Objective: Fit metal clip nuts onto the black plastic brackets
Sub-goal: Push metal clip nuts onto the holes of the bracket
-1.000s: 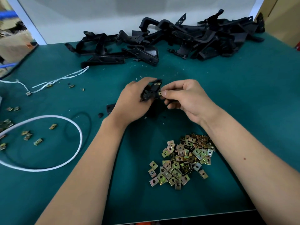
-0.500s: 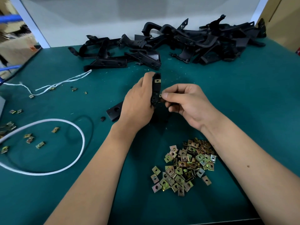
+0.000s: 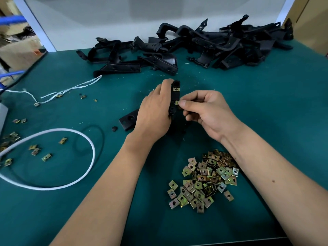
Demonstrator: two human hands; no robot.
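The left hand (image 3: pixel 152 118) wraps its grip round the bracket (image 3: pixel 174 98), holding it up at 12 o'clock so the right hand (image 3: pixel 207 112) can pinch and push a clip nut (image 3: pixel 177 102) on.

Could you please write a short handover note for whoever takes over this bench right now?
Left hand grips the black bracket upright above the green table.
Right hand pinches a clip nut against the bracket's right edge, at mid-height; whether it is fully seated cannot be told.
Done: one fitted clip nut already sits near the bracket's top.
Left: finish seating this nut, then go on with the pile of black brackets at the back.
Supply: a heap of clip nuts lies near the front edge, by the right forearm; a few loose clip nuts are scattered at the left, by the white cord.
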